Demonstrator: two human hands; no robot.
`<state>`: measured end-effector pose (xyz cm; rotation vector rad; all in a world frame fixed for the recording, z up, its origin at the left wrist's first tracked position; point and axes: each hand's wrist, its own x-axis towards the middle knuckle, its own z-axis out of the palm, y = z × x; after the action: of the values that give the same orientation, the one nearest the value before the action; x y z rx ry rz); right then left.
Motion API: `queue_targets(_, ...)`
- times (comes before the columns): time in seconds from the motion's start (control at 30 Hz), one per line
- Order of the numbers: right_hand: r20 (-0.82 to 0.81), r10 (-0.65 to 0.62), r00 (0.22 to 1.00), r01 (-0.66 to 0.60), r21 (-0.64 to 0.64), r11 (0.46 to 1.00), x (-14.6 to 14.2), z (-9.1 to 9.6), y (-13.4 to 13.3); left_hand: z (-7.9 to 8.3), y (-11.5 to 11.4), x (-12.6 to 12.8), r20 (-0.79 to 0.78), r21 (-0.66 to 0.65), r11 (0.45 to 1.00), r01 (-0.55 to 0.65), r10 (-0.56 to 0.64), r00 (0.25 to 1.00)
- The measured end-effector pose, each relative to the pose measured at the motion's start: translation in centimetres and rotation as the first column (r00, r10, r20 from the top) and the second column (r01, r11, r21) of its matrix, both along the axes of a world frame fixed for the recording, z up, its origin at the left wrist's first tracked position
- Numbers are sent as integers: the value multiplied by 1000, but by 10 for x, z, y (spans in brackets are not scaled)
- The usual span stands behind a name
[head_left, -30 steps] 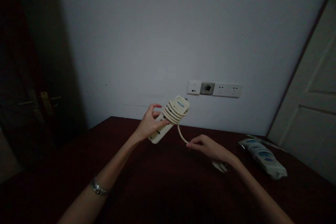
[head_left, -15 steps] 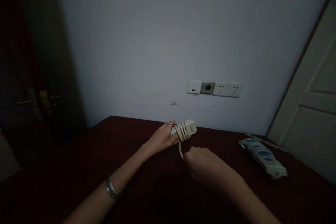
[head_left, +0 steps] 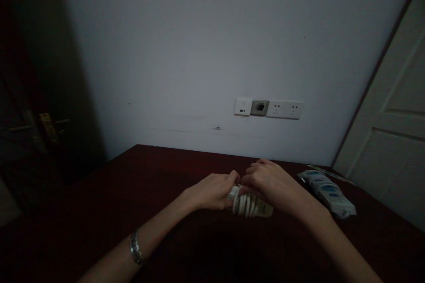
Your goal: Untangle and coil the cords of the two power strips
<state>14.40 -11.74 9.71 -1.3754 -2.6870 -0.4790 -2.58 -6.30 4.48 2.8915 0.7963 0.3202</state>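
Observation:
A cream power strip [head_left: 252, 206] with its cord wound round it lies low over the dark red table [head_left: 159, 194]. My left hand [head_left: 214, 190] is closed round its left end. My right hand [head_left: 270, 183] is closed over its top, fingers curled on the cord coils. The two hands touch above the strip. Most of the strip's body is hidden under them.
A clear-wrapped pack with blue and white rounds [head_left: 328, 192] lies at the table's right. Wall sockets [head_left: 268, 108] sit on the white wall behind. A white door [head_left: 395, 115] stands at right, a dark door with a brass handle [head_left: 46, 128] at left.
Both hands have brought the power strip down from chest height to just over the table and nearer to me. My right hand has moved from the loose cord end onto the coils.

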Motion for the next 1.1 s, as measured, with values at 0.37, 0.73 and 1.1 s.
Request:
queue_targets(0.37, -255, 69, 964, -112, -157, 981, 22, 0, 3, 8, 0, -9, 169, -342, 910, 234, -185, 968)
queue_targets(0.73, -341, 91, 936, -184, -251, 950, 23, 7, -2, 31, -15, -21, 317, -515, 790, 333, -185, 930)
queue_targets(1.1, -568, 158, 808, -234, -62, 970, 19, -19, 29, 37, -15, -27, 647, -617, 597, 512, 14, 763)
